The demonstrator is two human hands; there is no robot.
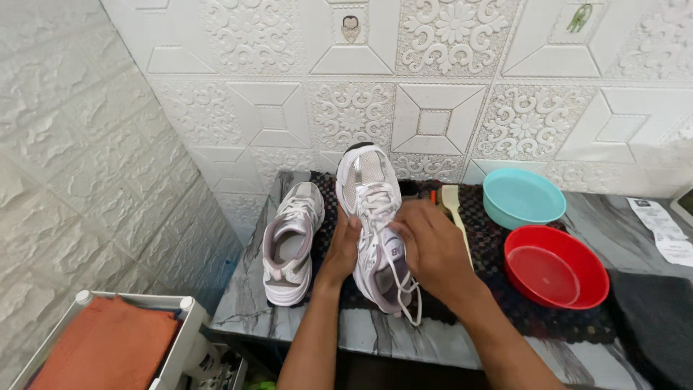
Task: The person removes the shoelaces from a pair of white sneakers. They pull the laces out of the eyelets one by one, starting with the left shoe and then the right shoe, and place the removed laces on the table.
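Still laced: both my hands are on the white sneaker (372, 217), and the laces look only partly loosened.

It lies on the dark knitted mat (498, 267) at the middle of the marble surface (249, 300), long axis running away from me, toe toward the tiled wall (433, 79), heel toward me and tipped a little my way. My left hand (343, 249) clasps its side; my right hand (426, 245) pinches the laces near the tongue, one loose end dangling at the heel. Its mate (292, 242) sits just beside it, untouched. Farther right lie a brush (455, 209), a teal bowl (523, 198) and a red bowl (556, 267).
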